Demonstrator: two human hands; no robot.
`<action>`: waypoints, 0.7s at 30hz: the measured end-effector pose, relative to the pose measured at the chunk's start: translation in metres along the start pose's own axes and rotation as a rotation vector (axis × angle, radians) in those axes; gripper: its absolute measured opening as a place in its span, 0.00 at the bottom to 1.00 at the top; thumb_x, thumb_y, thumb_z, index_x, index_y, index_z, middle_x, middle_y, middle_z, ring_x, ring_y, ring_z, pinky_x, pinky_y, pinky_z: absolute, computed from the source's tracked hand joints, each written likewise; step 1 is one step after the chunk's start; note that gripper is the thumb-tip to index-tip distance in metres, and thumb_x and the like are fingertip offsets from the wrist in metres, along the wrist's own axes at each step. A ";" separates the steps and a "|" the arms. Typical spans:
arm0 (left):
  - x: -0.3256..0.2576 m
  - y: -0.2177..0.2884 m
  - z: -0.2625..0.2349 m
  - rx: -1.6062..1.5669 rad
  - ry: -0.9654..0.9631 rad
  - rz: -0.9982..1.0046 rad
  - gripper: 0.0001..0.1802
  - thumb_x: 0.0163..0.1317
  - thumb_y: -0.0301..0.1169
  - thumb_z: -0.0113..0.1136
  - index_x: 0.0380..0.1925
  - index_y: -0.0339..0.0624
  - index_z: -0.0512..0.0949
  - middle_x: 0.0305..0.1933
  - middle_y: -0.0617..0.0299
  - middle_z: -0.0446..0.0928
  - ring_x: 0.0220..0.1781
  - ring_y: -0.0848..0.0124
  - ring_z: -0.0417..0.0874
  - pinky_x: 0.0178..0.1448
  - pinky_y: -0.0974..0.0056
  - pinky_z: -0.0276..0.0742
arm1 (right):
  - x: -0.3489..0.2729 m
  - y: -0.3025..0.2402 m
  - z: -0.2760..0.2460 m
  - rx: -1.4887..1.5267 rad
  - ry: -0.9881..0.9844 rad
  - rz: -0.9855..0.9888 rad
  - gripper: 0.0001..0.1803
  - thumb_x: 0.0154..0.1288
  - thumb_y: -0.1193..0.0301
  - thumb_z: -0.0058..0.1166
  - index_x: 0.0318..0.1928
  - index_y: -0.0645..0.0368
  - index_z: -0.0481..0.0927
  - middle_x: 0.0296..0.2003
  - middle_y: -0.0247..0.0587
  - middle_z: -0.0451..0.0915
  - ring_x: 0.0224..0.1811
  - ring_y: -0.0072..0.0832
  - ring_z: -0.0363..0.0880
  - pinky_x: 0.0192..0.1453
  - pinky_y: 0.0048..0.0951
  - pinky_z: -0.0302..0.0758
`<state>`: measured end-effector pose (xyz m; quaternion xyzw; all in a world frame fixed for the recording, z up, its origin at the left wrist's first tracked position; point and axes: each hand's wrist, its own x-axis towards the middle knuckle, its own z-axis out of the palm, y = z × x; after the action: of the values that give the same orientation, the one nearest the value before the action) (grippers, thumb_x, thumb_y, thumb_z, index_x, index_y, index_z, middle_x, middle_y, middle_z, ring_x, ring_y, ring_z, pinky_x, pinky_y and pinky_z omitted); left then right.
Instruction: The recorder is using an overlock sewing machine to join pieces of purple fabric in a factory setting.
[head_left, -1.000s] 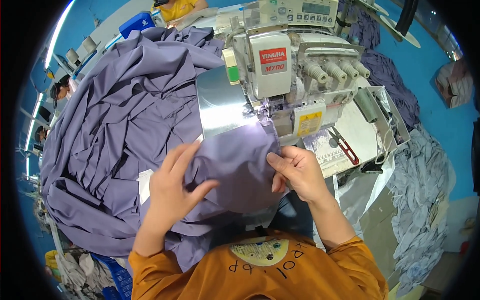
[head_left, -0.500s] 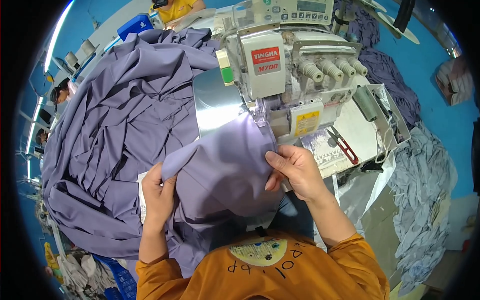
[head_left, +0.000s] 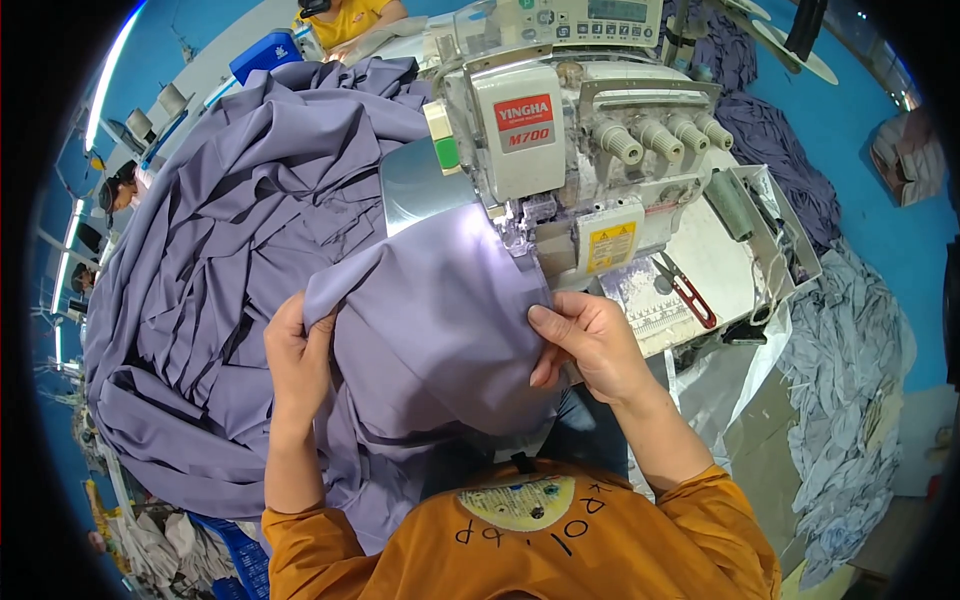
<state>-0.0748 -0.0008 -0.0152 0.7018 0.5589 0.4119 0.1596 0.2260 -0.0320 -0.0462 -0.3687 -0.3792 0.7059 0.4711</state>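
Note:
A piece of purple fabric (head_left: 430, 320) stretches between my two hands, its far edge lying at the needle area of a white overlock sewing machine (head_left: 525, 175). My left hand (head_left: 300, 345) pinches the fabric's left edge between thumb and fingers. On the right edge, just in front of the presser foot, my right hand (head_left: 585, 345) grips the cloth, thumb on top. The fabric's lower part hangs down over my lap. Part of the machine's shiny metal plate (head_left: 420, 185) shows beyond the cloth.
A big heap of purple fabric (head_left: 230, 230) fills the left side. Red-handled thread snips (head_left: 690, 295) lie on the machine table right of my right hand, near a tray (head_left: 770, 220) with a thread cone. Grey-blue cloth (head_left: 845, 400) is piled at right. A person in yellow (head_left: 350, 22) sits beyond.
My left hand has moved slightly left and up, drawing the fabric's left edge with it. The far edge now covers more of the metal plate. My right hand has barely moved.

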 end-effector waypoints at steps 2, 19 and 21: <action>0.000 -0.003 0.001 -0.016 0.008 -0.009 0.08 0.63 0.25 0.57 0.35 0.28 0.76 0.28 0.57 0.76 0.31 0.70 0.72 0.40 0.69 0.69 | 0.000 0.000 0.000 0.004 -0.005 0.007 0.15 0.70 0.63 0.54 0.39 0.66 0.77 0.24 0.36 0.78 0.21 0.25 0.82 0.22 0.18 0.75; 0.004 -0.013 0.008 0.017 -0.011 -0.035 0.09 0.64 0.27 0.59 0.38 0.29 0.77 0.29 0.58 0.76 0.32 0.73 0.73 0.40 0.70 0.69 | 0.018 -0.025 0.004 -0.784 0.487 -0.665 0.12 0.57 0.72 0.65 0.41 0.61 0.83 0.30 0.36 0.81 0.18 0.18 0.68 0.25 0.21 0.68; 0.004 -0.014 0.012 -0.030 0.032 0.011 0.10 0.64 0.28 0.59 0.38 0.29 0.77 0.28 0.59 0.76 0.32 0.74 0.72 0.40 0.70 0.69 | 0.025 -0.029 0.001 -0.930 0.366 -0.734 0.09 0.58 0.75 0.63 0.41 0.63 0.84 0.29 0.34 0.81 0.19 0.14 0.70 0.24 0.18 0.68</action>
<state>-0.0749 0.0101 -0.0302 0.6957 0.5514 0.4321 0.1588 0.2288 -0.0005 -0.0245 -0.4960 -0.6623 0.1838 0.5307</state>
